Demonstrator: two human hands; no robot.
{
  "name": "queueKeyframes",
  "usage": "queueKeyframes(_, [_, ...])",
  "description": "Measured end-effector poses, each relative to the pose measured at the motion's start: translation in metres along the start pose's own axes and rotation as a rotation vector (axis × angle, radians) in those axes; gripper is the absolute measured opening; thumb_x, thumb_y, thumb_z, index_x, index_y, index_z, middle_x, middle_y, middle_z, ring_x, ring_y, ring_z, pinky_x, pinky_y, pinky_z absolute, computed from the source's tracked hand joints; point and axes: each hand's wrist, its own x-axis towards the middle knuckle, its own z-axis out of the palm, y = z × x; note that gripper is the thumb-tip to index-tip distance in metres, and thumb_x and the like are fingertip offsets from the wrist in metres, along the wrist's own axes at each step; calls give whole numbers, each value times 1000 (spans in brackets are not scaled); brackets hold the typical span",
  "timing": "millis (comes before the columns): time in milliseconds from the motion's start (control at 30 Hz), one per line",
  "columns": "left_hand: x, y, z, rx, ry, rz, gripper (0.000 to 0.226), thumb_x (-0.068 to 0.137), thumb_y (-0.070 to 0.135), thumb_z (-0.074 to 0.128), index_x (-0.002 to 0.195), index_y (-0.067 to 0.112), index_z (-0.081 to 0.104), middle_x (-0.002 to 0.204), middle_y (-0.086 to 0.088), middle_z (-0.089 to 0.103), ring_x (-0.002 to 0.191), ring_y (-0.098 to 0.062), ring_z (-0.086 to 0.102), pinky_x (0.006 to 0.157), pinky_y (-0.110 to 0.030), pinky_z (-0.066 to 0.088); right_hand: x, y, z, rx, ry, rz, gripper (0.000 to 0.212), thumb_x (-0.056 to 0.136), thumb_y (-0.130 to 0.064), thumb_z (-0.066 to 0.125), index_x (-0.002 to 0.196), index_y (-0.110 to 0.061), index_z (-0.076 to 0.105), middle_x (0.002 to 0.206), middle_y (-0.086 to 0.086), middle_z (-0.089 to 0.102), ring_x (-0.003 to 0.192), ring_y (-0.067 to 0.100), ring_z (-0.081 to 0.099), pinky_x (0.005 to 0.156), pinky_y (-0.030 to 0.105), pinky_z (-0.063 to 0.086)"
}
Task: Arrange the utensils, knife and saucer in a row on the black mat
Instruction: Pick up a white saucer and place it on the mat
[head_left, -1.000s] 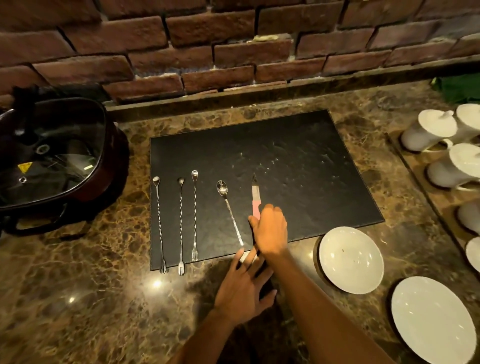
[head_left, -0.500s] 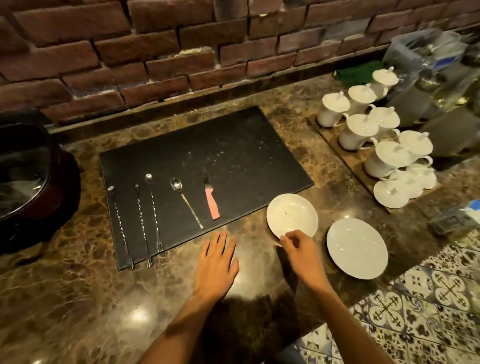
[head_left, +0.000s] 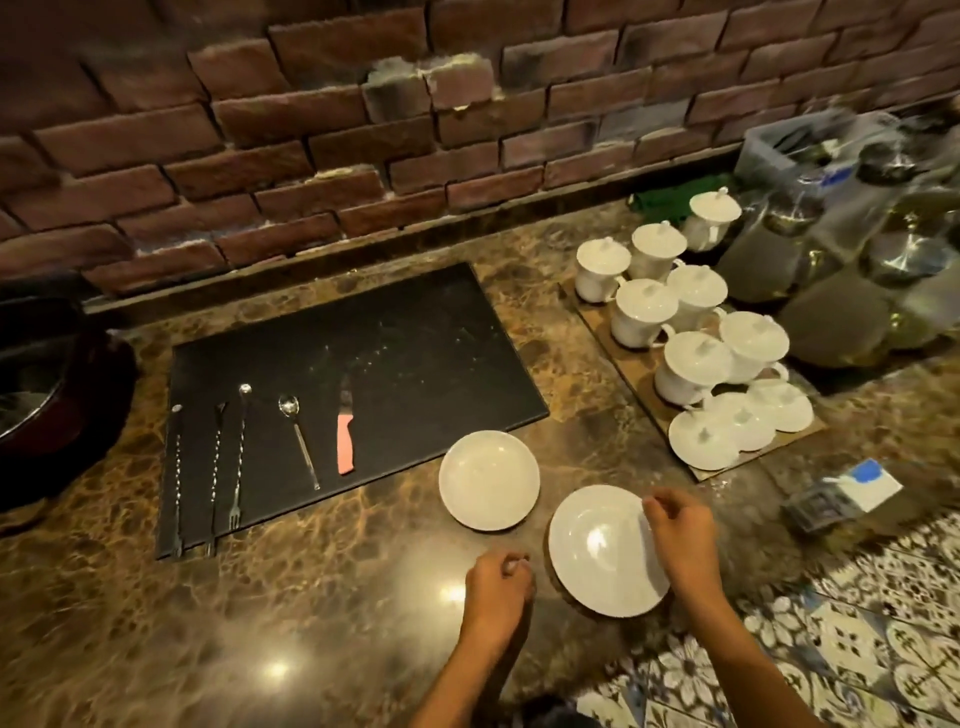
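Observation:
The black mat (head_left: 415, 364) lies on the marble counter. Along its left part lie three long twisted bar utensils (head_left: 215, 478), a spoon (head_left: 300, 441) and a pink-handled knife (head_left: 345, 441), side by side. Two white saucers sit off the mat on the counter. One saucer (head_left: 488, 480) touches the mat's front right corner. The nearer saucer (head_left: 597, 551) has my right hand (head_left: 683, 540) over its right rim, fingers curled on the edge. My left hand (head_left: 496, 587) rests on the counter just left of it, fingers curled with nothing in them.
White lidded cups (head_left: 675, 322) and loose lids (head_left: 737, 421) stand on a wooden tray at the right. Glass jars (head_left: 857, 260) crowd the far right. A dark pot (head_left: 52, 389) sits left of the mat. A small box (head_left: 841, 493) lies near the counter edge.
My right hand let go of the knife on the mat, touched the first saucer, then moved right onto the nearer saucer. My left hand slid right and curled its fingers. The view swung right.

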Motion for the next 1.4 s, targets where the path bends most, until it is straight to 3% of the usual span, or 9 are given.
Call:
queueKeyframes(67, [-2, 4, 25, -56, -21, -32, 20, 93, 2, 56, 79, 11, 66, 72, -13, 68, 69, -25, 62, 69, -44, 55, 9, 13, -13, -102, -17, -13, 12, 84, -1, 59, 79, 8, 65, 76, 24, 70, 73, 38, 65, 66, 46, 52])
queueKeyframes(167, [-8, 10, 51, -115, -18, -90, 16, 91, -1, 53, 89, 7, 67, 67, -10, 66, 59, -22, 60, 62, -37, 54, 17, 29, -25, -225, -146, -19, 14, 82, 0, 62, 71, 6, 68, 65, 17, 68, 63, 31, 63, 55, 34, 44])
queueKeyframes(333, [-12, 15, 68, -125, 104, -149, 18, 91, -5, 54, 85, 9, 63, 91, -20, 68, 89, -35, 69, 72, -48, 65, 13, 43, -28, -219, -235, 11, 11, 80, 1, 64, 75, -2, 73, 58, -7, 59, 53, 2, 51, 49, 16, 36])
queueKeyframes(467, [-12, 20, 70, -74, 141, -145, 12, 93, -3, 55, 85, 4, 61, 94, -27, 67, 98, -46, 69, 71, -49, 66, 15, 42, -26, -183, -241, 76, 11, 80, 0, 63, 77, -5, 72, 61, -1, 62, 59, 12, 56, 53, 23, 41])
queueKeyframes(567, [-11, 27, 61, -76, 181, -122, 9, 91, -4, 55, 90, -4, 64, 97, -32, 67, 94, -44, 70, 68, -47, 66, 19, 31, -21, -151, -216, 65, 9, 80, 2, 63, 73, -1, 69, 56, -3, 59, 54, 7, 53, 46, 9, 34])
queueKeyframes(700, [1, 36, 32, -95, 248, -55, 16, 88, -6, 53, 79, 1, 64, 79, -24, 61, 74, -30, 65, 65, -49, 65, 27, 5, -1, -96, -262, 22, 15, 80, 1, 63, 66, -3, 64, 55, 2, 59, 56, 24, 55, 52, 27, 39])
queueKeyframes(1000, [39, 33, -36, -118, 413, -11, 22, 90, -5, 51, 84, -3, 71, 82, -23, 70, 79, -35, 66, 77, -59, 60, 37, -50, 77, -89, -379, -27, 18, 83, -6, 62, 67, -12, 67, 60, -2, 59, 58, 10, 53, 50, 20, 38])
queueKeyframes(1133, [45, 27, -45, -109, 445, -11, 23, 91, -5, 51, 87, -2, 74, 91, -28, 74, 93, -46, 71, 76, -52, 62, 40, -54, 99, -127, -406, -33, 21, 84, -6, 62, 64, -12, 66, 62, 2, 60, 63, 19, 56, 60, 29, 46])
queueKeyframes(1400, [46, 29, -43, -54, 479, 1, 27, 92, -2, 55, 77, 18, 66, 74, -9, 68, 69, -21, 57, 62, -35, 54, 43, -49, 106, -137, -376, -85, 11, 84, -6, 64, 79, -5, 74, 70, 7, 69, 68, 23, 61, 63, 29, 46])
